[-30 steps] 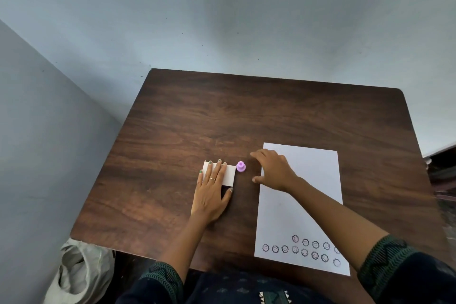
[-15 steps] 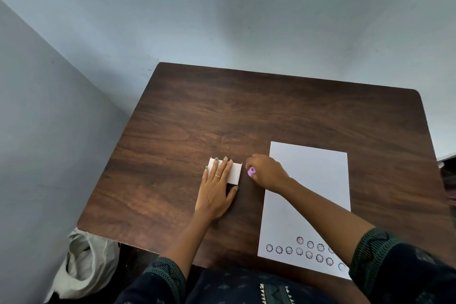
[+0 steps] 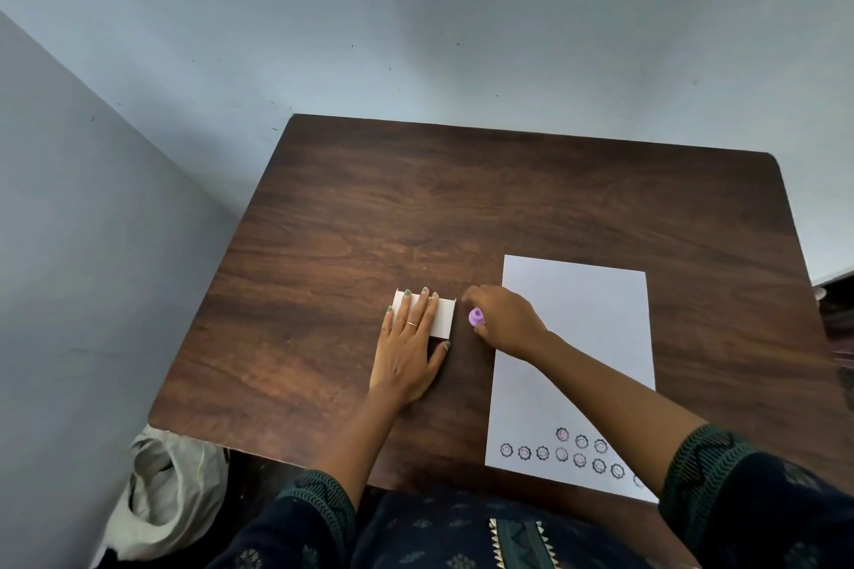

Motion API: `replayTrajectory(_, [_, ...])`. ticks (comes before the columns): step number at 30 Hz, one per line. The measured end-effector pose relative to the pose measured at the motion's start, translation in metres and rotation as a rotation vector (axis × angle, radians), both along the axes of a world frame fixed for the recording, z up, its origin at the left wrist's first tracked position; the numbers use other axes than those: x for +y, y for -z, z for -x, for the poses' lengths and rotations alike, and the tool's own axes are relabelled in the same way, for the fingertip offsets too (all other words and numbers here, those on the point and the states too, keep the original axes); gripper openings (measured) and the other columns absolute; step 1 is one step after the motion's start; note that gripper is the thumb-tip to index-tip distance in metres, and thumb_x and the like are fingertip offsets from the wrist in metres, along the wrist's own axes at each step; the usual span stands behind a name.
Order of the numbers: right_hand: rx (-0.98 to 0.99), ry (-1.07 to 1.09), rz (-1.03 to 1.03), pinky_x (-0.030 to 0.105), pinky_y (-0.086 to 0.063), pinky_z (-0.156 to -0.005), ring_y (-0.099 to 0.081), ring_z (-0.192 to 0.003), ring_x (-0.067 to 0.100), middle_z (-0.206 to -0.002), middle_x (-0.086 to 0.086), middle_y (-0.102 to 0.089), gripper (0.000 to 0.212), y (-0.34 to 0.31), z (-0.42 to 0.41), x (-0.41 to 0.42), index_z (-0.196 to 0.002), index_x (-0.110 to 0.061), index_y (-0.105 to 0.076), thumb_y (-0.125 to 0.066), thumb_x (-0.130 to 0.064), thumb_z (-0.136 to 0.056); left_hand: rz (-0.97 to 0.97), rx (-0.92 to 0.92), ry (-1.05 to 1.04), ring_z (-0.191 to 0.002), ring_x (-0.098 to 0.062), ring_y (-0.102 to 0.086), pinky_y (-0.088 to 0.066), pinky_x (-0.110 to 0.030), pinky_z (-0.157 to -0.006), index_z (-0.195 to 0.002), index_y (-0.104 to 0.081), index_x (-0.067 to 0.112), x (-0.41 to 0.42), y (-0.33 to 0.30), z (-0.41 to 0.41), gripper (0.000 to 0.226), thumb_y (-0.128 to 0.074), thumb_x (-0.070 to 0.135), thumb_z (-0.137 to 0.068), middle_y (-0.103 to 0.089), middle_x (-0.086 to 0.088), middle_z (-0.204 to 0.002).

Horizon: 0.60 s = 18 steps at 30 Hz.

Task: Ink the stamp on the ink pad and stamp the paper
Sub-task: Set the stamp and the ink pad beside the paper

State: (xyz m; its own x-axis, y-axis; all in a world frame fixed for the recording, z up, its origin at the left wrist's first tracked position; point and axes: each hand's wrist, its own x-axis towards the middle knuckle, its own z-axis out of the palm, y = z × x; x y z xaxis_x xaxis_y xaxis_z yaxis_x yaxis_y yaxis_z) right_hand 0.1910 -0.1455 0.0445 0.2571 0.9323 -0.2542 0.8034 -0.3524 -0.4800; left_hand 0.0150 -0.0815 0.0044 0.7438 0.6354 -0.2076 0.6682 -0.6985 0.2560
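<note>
A small purple stamp [image 3: 476, 317] is pinched in my right hand [image 3: 506, 320], tilted with its round face toward the left, just off the left edge of the white paper [image 3: 582, 337]. The paper lies on the dark wooden table [image 3: 416, 208] and carries several round stamped marks [image 3: 561, 453] along its near edge. My left hand [image 3: 409, 344] lies flat on the table with its fingers pressing on a white rectangular ink pad case [image 3: 444, 316], which looks closed. The stamp sits a short gap to the right of that case.
The table stands in a corner between two pale blue walls. A crumpled light plastic bag [image 3: 166, 494] lies on the floor by the table's near left corner. My dark patterned sleeves and clothing fill the bottom of the view.
My right hand moved left off the paper, closed around the purple stamp that stood on the table, and tipped it up. My left hand stayed on the white case.
</note>
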Motion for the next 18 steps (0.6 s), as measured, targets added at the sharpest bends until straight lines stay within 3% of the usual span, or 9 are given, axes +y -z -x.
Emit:
replayTrajectory(6, [-0.013, -0.026, 0.006, 0.032, -0.053, -0.083, -0.059, -0.098, 0.022, -0.115, 0.009, -0.063, 0.034, -0.004, 0.0, -0.005, -0.113, -0.011, -0.057, -0.062, -0.016, -0.08, -0.033, 0.009, 0.034, -0.144, -0.02, 0.019, 0.011, -0.04, -0.116, -0.145, 0.016, 0.027, -0.004, -0.002, 0.001, 0.072, -0.029, 0.051, -0.094, 0.014, 0.004, -0.157])
replayTrajectory(12, [-0.045, 0.025, -0.064, 0.034, -0.046, -0.086, -0.054, -0.107, 0.021, -0.123, 0.005, -0.058, 0.046, -0.004, -0.006, -0.014, -0.118, -0.015, -0.055, -0.062, -0.03, -0.075, -0.041, -0.055, 0.048, -0.144, -0.016, 0.018, 0.016, -0.034, -0.116, -0.147, 0.01, 0.024, -0.012, -0.008, -0.005, 0.069, -0.029, 0.049, -0.095, 0.011, 0.006, -0.157])
replayTrajectory(15, [-0.082, 0.103, -0.125, 0.037, -0.041, -0.098, -0.051, -0.118, 0.023, -0.133, 0.006, -0.054, 0.049, -0.003, -0.007, -0.018, -0.125, -0.015, -0.051, -0.056, -0.037, -0.082, -0.052, -0.092, 0.043, -0.145, -0.016, 0.013, 0.014, -0.033, -0.116, -0.149, 0.003, 0.022, -0.012, -0.013, -0.01, 0.065, -0.028, 0.044, -0.096, 0.009, 0.006, -0.157])
replayTrajectory(18, [-0.183, 0.16, -0.135, 0.041, -0.029, -0.111, -0.037, -0.136, 0.028, -0.148, 0.009, -0.04, 0.052, -0.005, -0.008, -0.024, -0.136, -0.013, -0.041, -0.048, -0.034, -0.088, -0.078, -0.1, 0.047, -0.146, -0.016, 0.011, 0.011, -0.035, -0.117, -0.15, -0.002, 0.018, -0.009, -0.022, -0.017, 0.062, -0.025, 0.041, -0.098, 0.005, 0.003, -0.158])
